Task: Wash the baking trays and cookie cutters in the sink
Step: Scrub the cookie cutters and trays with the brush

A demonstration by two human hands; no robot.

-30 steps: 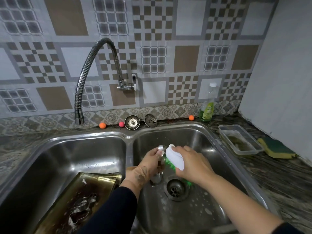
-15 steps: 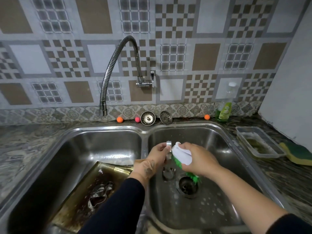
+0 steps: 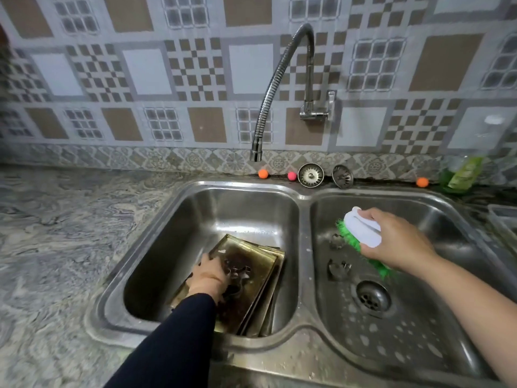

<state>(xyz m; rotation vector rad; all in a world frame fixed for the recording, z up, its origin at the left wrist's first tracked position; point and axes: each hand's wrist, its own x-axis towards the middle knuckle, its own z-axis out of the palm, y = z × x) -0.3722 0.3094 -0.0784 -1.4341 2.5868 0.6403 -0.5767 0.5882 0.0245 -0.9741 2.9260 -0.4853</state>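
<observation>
Left hand [image 3: 208, 275] down in the left basin, fingers on a cookie cutter [image 3: 237, 278] atop stacked baking trays [image 3: 253, 287], grip unclear, trays' long axis running from near-left to far-right, right hand [image 3: 397, 240] clasping a green-bristled scrub brush [image 3: 361, 233] above two cookie cutters [image 3: 338, 268] lying in the right basin [image 3: 419, 340]

No legible text, brand, number or sign anywhere in view. Green label of clear plastic detergent bottle [image 3: 463, 175] at right of counter's back edge: motion-blurred, lettering unreadable. White handle of green-bristled scrub brush [image 3: 362, 230]: no visible marking. Chrome flexible-neck wall tap [image 3: 282, 77], stainless double sink [image 3: 305, 197], brown-and-grey patterned wall tiles [image 3: 195, 71]: geometric pattern only, no characters.
</observation>
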